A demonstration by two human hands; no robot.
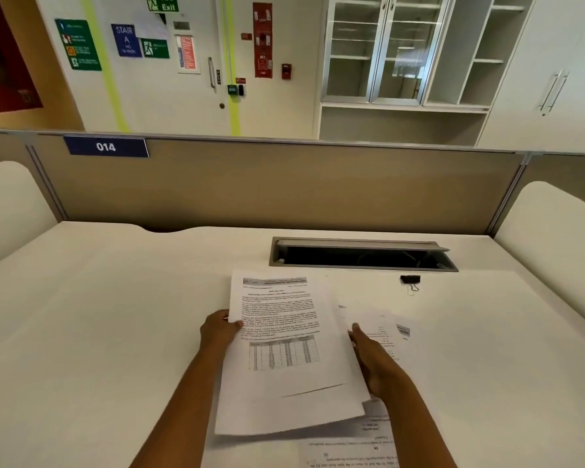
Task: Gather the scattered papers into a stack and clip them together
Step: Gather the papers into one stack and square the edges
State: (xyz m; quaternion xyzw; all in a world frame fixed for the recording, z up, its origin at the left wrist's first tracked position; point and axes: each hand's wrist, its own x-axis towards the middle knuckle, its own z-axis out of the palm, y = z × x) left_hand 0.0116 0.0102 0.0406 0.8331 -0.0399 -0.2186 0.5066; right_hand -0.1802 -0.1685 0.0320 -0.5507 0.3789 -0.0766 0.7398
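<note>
A loose stack of printed papers [284, 359] sits raised over the white desk [115, 315], its top sheet showing text and a table. My left hand [218, 331] grips the stack's left edge, thumb on top. My right hand [375, 363] holds the stack's right edge, fingers along the side. More printed sheets lie flat on the desk: one [390, 332] to the right behind my right hand, another [355, 447] at the near edge, partly under the stack. A black binder clip [410, 280] rests on the desk at the back right, apart from both hands.
An open cable tray slot [362, 255] is set into the desk behind the papers. A beige partition [284, 187] with a "014" label closes the back. White side panels [554, 231] stand at left and right.
</note>
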